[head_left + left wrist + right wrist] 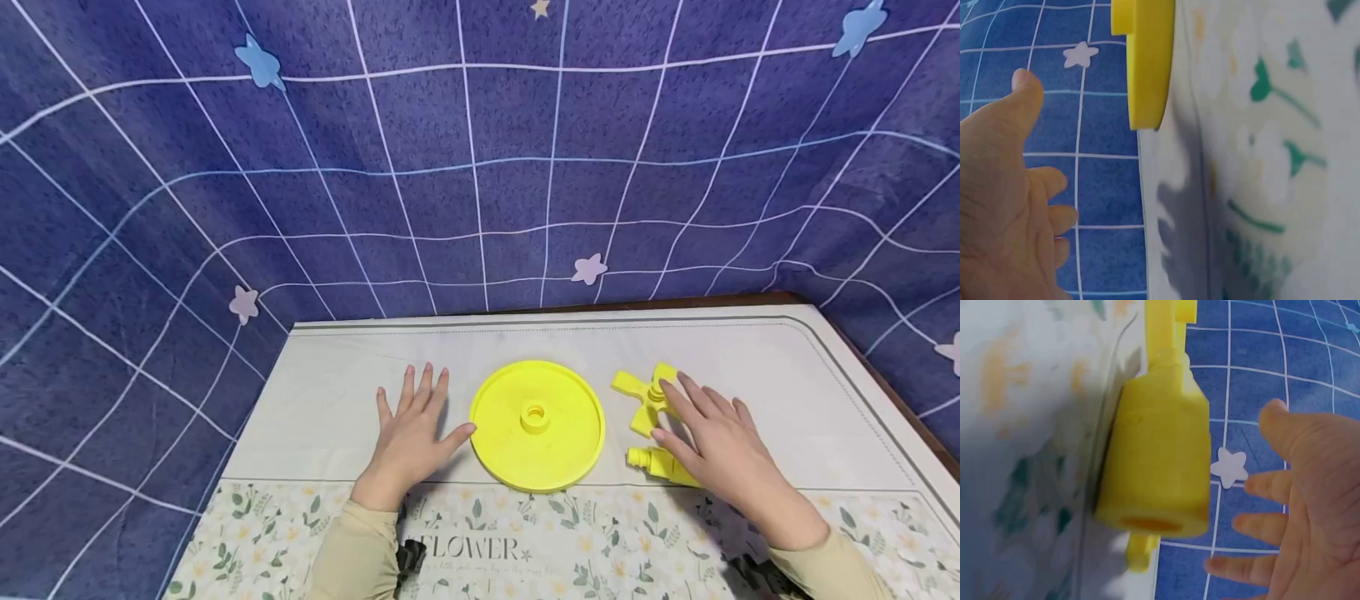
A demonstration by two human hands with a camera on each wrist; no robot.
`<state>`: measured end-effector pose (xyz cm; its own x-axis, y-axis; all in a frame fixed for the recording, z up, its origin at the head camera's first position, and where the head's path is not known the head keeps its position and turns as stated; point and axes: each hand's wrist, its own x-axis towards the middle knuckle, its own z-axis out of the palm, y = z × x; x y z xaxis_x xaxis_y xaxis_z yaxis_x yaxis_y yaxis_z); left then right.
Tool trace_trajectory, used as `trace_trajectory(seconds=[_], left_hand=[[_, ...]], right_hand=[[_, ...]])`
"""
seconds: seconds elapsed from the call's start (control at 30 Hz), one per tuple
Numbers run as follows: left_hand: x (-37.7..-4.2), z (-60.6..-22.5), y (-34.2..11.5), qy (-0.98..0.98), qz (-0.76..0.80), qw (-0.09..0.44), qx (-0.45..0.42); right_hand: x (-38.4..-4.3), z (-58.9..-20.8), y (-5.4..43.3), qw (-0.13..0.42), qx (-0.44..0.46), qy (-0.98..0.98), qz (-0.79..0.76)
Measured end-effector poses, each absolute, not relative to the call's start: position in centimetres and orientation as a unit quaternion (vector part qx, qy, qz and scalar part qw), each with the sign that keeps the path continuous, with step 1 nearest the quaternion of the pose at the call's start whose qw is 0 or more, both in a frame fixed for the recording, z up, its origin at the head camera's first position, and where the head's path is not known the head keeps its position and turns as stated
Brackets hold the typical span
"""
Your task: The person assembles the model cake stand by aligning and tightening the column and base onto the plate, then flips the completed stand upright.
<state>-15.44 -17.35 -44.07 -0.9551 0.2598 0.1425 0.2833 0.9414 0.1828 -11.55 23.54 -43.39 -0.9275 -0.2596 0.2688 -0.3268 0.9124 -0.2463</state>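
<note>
A round yellow tray (495,450) with a raised rim and a short hollow post at its centre lies on the table. To its left is my left hand (412,442), fingers spread, with the thumb tip right at the tray's rim. My right hand (723,446) hovers with straight fingers over two yellow pieces on the right. One is a flat piece with several arms (628,383) and a threaded stub at its middle, partly hidden by my fingers. Nearer me lies a hollow yellow cylinder with a narrower threaded end (1157,456). Neither hand grips anything.
The table cover (337,383) is white at the back and has a floral print with lettering at the front. Behind and beside the table hangs a blue curtain (420,200) with a line grid and stars. The table's wooden edge (885,375) shows on the right.
</note>
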Motion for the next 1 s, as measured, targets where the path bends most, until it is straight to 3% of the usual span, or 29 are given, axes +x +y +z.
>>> trace_trajectory(seconds=[0.4,1.0], left_hand=[[-15.2,-45.3,-15.2,-0.976,-0.128,-0.051,-0.171],[-14.9,-45.3,-13.7,-0.964,-0.158,-0.115,-0.182]], right_hand=[[-9.3,-44.5,25.3,-0.01,0.121,-0.969,0.214],[-9.5,-45.4,25.7,-0.039,0.098,-0.968,0.226]])
